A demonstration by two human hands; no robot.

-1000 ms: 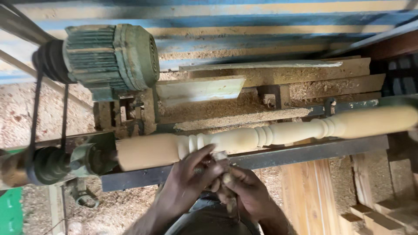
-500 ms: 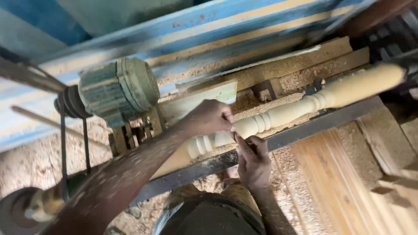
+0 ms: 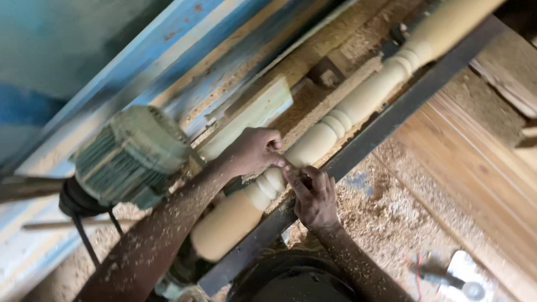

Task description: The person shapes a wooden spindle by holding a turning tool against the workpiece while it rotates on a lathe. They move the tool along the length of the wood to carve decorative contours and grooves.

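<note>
Turned wooden spindle (image 3: 335, 120) on lathe, long axis running lower left to upper right, above dark steel rail (image 3: 386, 120). Left hand (image 3: 254, 150) curled over beaded section from far side; right hand (image 3: 313, 196) near side, fingers pinched against same beads. Both touching.

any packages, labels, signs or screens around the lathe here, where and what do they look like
None that the picture shows: no package, label, sign or screen.
The green motor at left shows no readable plate from this angle.
The two hands, left hand and right hand, meet on a bare pale wooden spindle, with no sticker on it.
A pale flat thing at the bottom right is too blurred to tell.
</note>
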